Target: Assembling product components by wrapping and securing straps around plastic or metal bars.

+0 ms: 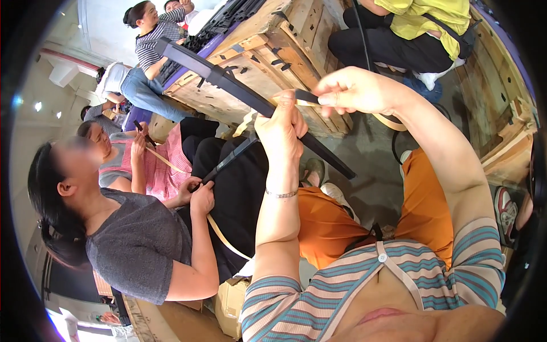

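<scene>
A long black bar (242,92) with a thicker sleeve-like part toward its upper left end slants across the middle of the view. My left hand (283,128) is closed around it, thumb up, and its fingers hide part of the bar. Between my hands runs a short stretch of black strip (306,96) with a tan underside. My right hand (356,91) pinches this strip between thumb and fingers, just right of my left hand. Below my right wrist hangs a curved tan length (390,121), and a wavy tan piece (246,122) shows left of my left hand.
A wooden crate (256,80) stands ahead, with black parts (219,25) piled on top. At my left a person in grey works on another black bar (231,157) with a tan strip (225,238). A cardboard box (231,308) sits lower left; another wooden crate (493,85) stands right.
</scene>
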Demonstrator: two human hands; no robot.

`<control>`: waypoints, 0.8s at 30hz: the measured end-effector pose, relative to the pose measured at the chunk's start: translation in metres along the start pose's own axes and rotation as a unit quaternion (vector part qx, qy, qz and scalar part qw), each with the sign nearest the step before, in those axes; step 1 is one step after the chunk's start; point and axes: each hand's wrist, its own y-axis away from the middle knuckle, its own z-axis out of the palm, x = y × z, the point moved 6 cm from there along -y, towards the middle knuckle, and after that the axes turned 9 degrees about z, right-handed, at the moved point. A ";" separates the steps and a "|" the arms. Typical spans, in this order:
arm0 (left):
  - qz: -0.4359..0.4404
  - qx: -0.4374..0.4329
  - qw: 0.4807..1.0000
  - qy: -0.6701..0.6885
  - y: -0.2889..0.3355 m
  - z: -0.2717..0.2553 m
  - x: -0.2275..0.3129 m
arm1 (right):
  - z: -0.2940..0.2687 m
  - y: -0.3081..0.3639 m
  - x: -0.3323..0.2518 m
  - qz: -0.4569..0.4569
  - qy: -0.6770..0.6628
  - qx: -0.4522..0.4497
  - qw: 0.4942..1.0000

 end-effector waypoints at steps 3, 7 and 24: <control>-0.011 -0.013 1.000 -0.011 0.000 0.000 -0.001 | -0.003 0.005 -0.002 0.007 0.002 -0.003 1.000; -0.051 -0.046 0.997 -0.037 0.003 0.002 -0.012 | -0.025 0.009 -0.008 -0.045 -0.040 0.071 0.996; -0.255 -0.118 0.946 0.163 0.028 0.013 -0.053 | -0.028 0.011 0.000 -0.042 -0.063 0.020 0.997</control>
